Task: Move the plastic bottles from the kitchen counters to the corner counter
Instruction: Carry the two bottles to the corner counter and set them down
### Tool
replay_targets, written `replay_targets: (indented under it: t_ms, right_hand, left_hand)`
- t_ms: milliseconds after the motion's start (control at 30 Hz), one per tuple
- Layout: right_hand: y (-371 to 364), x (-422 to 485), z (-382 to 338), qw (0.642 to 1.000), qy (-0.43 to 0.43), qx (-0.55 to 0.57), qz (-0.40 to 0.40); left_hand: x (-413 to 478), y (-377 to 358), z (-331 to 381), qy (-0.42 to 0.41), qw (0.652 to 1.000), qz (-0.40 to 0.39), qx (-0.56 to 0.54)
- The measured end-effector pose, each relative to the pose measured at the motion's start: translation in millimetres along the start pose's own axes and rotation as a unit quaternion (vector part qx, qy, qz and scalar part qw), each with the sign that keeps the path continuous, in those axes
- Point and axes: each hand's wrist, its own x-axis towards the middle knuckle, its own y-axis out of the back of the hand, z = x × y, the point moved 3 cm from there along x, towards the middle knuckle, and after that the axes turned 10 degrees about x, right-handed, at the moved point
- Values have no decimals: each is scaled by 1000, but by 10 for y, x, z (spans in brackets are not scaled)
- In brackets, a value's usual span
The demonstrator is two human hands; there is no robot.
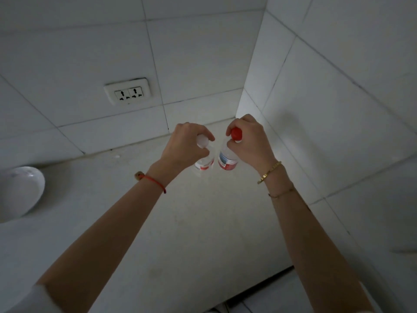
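the white-capped bottle [204, 164] below the left hand [187, 143] and the red-capped bottle [228, 161] below the right hand [248, 141] are gripped by the top, seemingly for upright placing.

Pale speckled stone counter [203, 227] carries a white ceramic dish [21, 190] at its far left and, side by side near the wall corner, an upright white-capped clear plastic bottle [205, 164] and an upright red-capped clear plastic bottle [228, 161]; base contact unclear.

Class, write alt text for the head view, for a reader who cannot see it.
Two hands each grip an upright plastic bottle by its top in the tiled corner of the counter: the left hand a white-capped bottle, the right hand a red-capped bottle. A white dish sits left.
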Motion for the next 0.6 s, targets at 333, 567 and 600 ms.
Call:
replay_targets:
  t_ms: [333,567,600]
  right_hand:
    - [-64,1016,501,999,-24,-30,-1]
    - [-76,1550,765,997,-24,-68,-6]
    - [-77,1606,800,997,-23,-72,-8]
  left_hand:
    - [1076,-386,-84,67,997,26,-20]
    - [1669,-606,-96,114,990,62,-46]
    - [1740,-638,-104,120,990,65,-44]
